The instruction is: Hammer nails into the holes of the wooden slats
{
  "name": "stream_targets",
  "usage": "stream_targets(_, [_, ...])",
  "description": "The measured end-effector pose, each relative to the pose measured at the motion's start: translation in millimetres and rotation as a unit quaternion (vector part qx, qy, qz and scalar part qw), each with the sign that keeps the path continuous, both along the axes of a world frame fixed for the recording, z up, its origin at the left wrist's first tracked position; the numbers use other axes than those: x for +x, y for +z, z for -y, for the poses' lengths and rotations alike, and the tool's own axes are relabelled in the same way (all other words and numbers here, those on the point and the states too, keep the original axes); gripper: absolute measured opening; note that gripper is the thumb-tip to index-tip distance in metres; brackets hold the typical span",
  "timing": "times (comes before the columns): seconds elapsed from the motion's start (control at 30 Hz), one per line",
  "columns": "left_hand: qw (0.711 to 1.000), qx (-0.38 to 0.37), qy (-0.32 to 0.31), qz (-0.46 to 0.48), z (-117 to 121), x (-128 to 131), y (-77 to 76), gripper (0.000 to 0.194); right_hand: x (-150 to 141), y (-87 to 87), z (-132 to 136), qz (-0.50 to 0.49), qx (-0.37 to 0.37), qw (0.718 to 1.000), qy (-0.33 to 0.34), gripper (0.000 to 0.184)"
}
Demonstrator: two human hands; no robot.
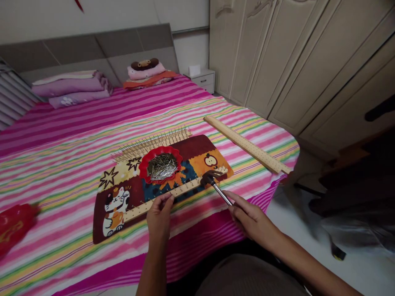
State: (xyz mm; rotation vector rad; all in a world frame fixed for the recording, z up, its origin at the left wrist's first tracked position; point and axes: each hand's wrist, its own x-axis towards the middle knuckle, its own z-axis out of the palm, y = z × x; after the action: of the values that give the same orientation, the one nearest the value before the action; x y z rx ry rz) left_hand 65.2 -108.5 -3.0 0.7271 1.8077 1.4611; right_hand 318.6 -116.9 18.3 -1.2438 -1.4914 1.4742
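Note:
My right hand [248, 213] is wrapped round the handle of a hammer [221, 192], whose dark head is over the right part of a narrow wooden strip [142, 209]. Nails stand along the strip in places. At the strip's near edge, my left hand [160, 211] has its thumb and fingers pinched together; what is between them, if anything, is hidden. The strip lies on a patterned mat [100, 224] with a cat and an apple on it. Just beyond it, a red scalloped bowl [142, 169] holds a heap of nails [163, 166].
Several wooden strips bristling with nails [154, 142] lie behind the bowl. Bare strips with small holes [247, 144] rest at the right of the striped bed [68, 185]. A red object [15, 226] sits at the left edge. Folded bedding [74, 86] is by the headboard; wardrobes [277, 53] stand right.

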Motion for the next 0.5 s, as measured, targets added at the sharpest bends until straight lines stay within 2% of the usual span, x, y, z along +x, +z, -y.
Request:
stream_targets(0.23, [0.999,-0.001,0.035,-0.024,-8,7,-18.8,0.033,0,1.7,1,0.018,0.003,1.000,0.011,0.051])
stream_targets(0.5, [0.997,0.003,0.061,-0.035,-9,15,-16.2,0.032,-2,0.1,1,0.026,0.017,0.999,0.021,0.050])
